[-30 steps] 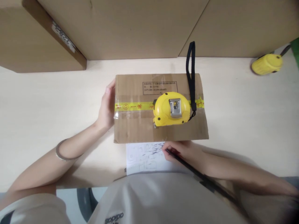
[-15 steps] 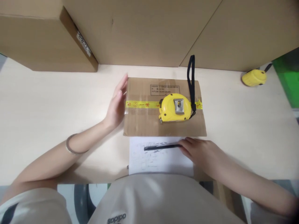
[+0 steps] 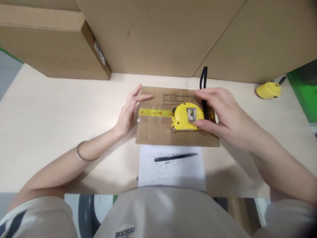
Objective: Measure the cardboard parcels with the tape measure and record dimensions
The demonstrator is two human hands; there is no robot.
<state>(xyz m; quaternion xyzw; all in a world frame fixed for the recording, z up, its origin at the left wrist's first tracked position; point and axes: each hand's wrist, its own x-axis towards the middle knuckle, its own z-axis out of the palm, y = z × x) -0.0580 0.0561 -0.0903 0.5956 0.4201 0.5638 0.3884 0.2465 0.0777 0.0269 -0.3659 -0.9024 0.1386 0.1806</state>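
Note:
A small cardboard box [image 3: 153,132] lies on the table, banded with yellow printed tape. My left hand [image 3: 126,115] rests along its left side, fingers stretched, one finger reaching over the top. On the box sits a yellow tape measure [image 3: 182,117] with a metal clip facing up and a black wrist strap [image 3: 204,99]. Over its right end is my right hand [image 3: 225,114], thumb and fingers spread apart. The thumb tip is at the tape measure's lower right edge; whether it presses there I cannot tell. A black pen [image 3: 173,157] lies on marked white paper [image 3: 170,177].
Large cardboard boxes [image 3: 158,39] stand along the back of the table. Another carton [image 3: 59,49] with a handwritten label is at the back left. A second yellow tape measure [image 3: 268,90] lies at the far right, near something green [image 3: 302,96].
My right hand has let go of the pen and moved up to the tape measure. One finger of my left hand now extends over the box top. The view has shifted slightly.

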